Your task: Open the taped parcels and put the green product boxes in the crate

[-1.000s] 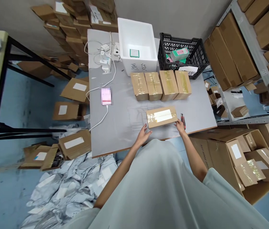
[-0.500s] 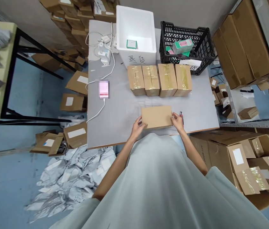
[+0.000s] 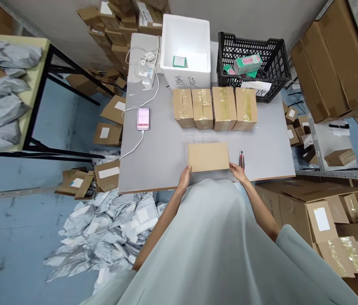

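Note:
A plain brown cardboard box (image 3: pixel 208 157) lies near the front edge of the grey table (image 3: pixel 156 169). My left hand (image 3: pixel 185 176) grips its left end at the lower corner. At the lower right corner my right hand (image 3: pixel 237 171) holds the box between thumb and fingers. Just beyond that hand lies a red and black cutter (image 3: pixel 241 160). Several taped boxes stand in a row behind the plain one, among them a box with a wide strip of yellowish tape (image 3: pixel 225 109).
A white foam bin (image 3: pixel 185 42) and a black crate (image 3: pixel 253 59) stand at the back. A phone (image 3: pixel 143 119) on a cable and a power strip (image 3: pixel 147 73) are at the left. Grey parcels (image 3: pixel 112 233) cover the floor; a large open carton (image 3: pixel 296 212) is at the right.
The view has shifted slightly, moving the surroundings to the right in the picture. My left thumb has moved from the box's front edge to its left corner; my right hand has slid slightly lower.

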The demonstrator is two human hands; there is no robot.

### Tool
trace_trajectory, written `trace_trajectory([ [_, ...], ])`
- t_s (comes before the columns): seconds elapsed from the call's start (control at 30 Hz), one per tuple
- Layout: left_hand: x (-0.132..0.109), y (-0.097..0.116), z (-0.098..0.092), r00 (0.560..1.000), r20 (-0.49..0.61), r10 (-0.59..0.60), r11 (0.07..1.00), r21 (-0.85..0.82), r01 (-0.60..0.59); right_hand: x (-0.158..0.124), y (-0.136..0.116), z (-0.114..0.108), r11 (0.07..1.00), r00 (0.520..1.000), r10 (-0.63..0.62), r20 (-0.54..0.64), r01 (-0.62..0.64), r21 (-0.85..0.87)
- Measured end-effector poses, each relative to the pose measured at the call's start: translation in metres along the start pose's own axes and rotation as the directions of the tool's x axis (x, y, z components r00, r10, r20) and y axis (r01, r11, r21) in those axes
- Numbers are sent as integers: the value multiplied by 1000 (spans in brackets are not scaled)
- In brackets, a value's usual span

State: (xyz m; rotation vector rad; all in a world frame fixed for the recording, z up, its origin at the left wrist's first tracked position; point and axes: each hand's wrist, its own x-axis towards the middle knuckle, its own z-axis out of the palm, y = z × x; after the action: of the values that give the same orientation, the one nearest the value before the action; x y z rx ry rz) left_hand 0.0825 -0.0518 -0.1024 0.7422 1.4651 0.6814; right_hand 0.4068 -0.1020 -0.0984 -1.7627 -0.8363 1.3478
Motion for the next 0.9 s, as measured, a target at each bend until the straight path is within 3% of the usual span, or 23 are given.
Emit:
trace_trajectory([
  [0.1, -10, 5, -1, 999, -25, 48, 999, -12, -48, -7, -6, -2, 999, 999, -35, 15, 34, 11],
  [0.27, -18, 29, -12, 957, -61, 284, 958, -22, -286, -16, -33, -18, 980, 980, -198, -19, 198, 12],
  [0.4, -14, 41, -18, 958, -67, 278, 960, -18, -280, -10, -55, -23, 963, 963, -265, -46, 263, -52],
  [0.53, -10, 37, -17, 972, -60, 229, 973, -17, -230, -1, -62, -17, 971, 974, -223, -50, 217, -96],
  [0.77, -5, 27, -12, 982, -11, 188, 982, -10, -188, 6, -47, -8, 984, 985, -172, -4, 172, -35],
  [0.9, 3, 21, -7, 991, 10, 136, 991, -18, -136, 11, -36, -5, 1000, 999, 17, -31, -16, 13],
])
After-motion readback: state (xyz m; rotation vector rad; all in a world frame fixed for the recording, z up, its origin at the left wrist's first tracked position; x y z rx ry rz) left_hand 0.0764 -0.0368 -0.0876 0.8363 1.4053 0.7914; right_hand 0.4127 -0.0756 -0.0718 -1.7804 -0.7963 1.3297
